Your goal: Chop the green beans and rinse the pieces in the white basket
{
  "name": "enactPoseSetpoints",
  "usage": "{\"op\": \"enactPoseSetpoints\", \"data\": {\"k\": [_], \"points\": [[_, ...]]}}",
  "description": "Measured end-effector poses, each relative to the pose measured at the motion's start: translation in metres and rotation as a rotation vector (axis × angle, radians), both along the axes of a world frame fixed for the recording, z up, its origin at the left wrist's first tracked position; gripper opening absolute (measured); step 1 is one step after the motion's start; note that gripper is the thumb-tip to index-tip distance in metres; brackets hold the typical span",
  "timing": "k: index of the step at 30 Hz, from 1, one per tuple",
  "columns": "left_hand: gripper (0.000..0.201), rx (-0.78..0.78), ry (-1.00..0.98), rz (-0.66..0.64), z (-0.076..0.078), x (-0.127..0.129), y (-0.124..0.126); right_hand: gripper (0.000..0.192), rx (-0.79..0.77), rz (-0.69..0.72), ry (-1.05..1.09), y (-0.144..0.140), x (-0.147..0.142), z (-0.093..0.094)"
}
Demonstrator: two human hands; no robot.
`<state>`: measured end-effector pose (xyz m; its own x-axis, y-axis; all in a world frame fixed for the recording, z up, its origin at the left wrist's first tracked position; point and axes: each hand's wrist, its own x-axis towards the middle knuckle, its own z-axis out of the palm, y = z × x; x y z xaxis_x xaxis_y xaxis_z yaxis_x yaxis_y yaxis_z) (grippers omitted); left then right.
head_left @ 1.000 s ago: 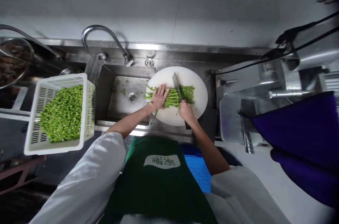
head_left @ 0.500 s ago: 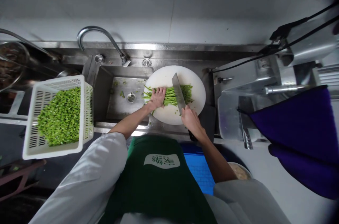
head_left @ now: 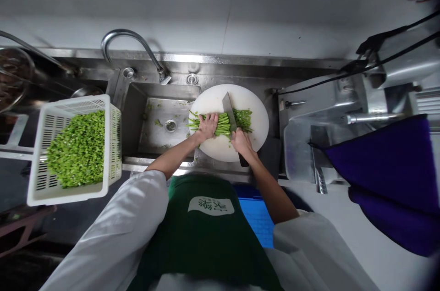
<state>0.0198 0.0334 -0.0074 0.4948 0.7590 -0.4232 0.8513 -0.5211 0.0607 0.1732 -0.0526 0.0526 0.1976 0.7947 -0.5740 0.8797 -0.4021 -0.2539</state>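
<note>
My left hand (head_left: 208, 126) presses down on a bundle of thin green stalks (head_left: 223, 124), its fingers bent over them. The stalks lie crosswise on a round white cutting board (head_left: 218, 148). My right hand (head_left: 242, 140) is closed round a cleaver (head_left: 229, 110), whose black handle end shows below the fist. The wide blade stands across the stalks, a short way right of my left fingers. Cut green pieces (head_left: 243, 119) lie together on the blade's right side. Whether the edge touches the board is hidden.
Left of the board is a steel sink (head_left: 154, 130) with green scraps, under a curved faucet (head_left: 132, 33). A white plastic basket (head_left: 115, 144) of chopped greens (head_left: 80, 151) stands further left. At right are a clear plastic tub (head_left: 292, 144), another cleaver (head_left: 319, 176) and a purple cloth (head_left: 385, 167).
My right hand has moved up and to the left with the cleaver, and more of its handle shows. My left hand stays on the stalks.
</note>
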Motion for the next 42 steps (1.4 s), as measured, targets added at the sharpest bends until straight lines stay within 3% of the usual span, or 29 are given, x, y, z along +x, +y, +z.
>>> {"op": "enactPoseSetpoints", "data": {"k": [6, 9, 12, 17, 20, 27, 30, 32, 38, 42], "points": [[0.121, 0.01, -0.021, 0.015, -0.006, 0.003, -0.001, 0.034, 0.014, 0.019, -0.127, -0.035, -0.003, 0.036], [0.125, 0.009, -0.027, 0.014, -0.008, 0.003, -0.002, 0.034, -0.053, 0.053, -0.111, -0.043, -0.008, 0.043], [0.123, 0.017, -0.023, 0.002, -0.008, 0.003, -0.002, 0.032, -0.066, 0.061, -0.09, -0.035, -0.013, 0.032], [0.116, 0.021, -0.017, -0.008, -0.006, 0.002, -0.003, 0.036, -0.029, 0.039, -0.06, -0.001, -0.021, -0.004], [0.115, 0.005, -0.023, 0.013, -0.003, 0.002, -0.002, 0.034, -0.041, 0.031, -0.056, 0.007, -0.019, -0.007], [0.112, 0.006, -0.034, 0.021, 0.002, 0.003, -0.003, 0.035, -0.046, 0.06, -0.113, -0.028, -0.013, 0.047], [0.112, 0.0, -0.038, 0.032, 0.002, 0.004, -0.004, 0.033, -0.091, 0.084, -0.093, -0.033, -0.015, 0.054], [0.114, 0.001, -0.04, 0.036, 0.001, 0.005, -0.004, 0.032, -0.09, 0.082, -0.072, -0.028, -0.016, 0.045], [0.118, 0.036, -0.024, 0.043, -0.005, 0.008, -0.003, 0.033, -0.014, 0.055, -0.06, 0.003, -0.03, -0.006], [0.132, 0.023, -0.023, 0.007, -0.003, -0.004, 0.0, 0.033, 0.017, 0.062, -0.071, 0.009, -0.031, -0.022]]}}
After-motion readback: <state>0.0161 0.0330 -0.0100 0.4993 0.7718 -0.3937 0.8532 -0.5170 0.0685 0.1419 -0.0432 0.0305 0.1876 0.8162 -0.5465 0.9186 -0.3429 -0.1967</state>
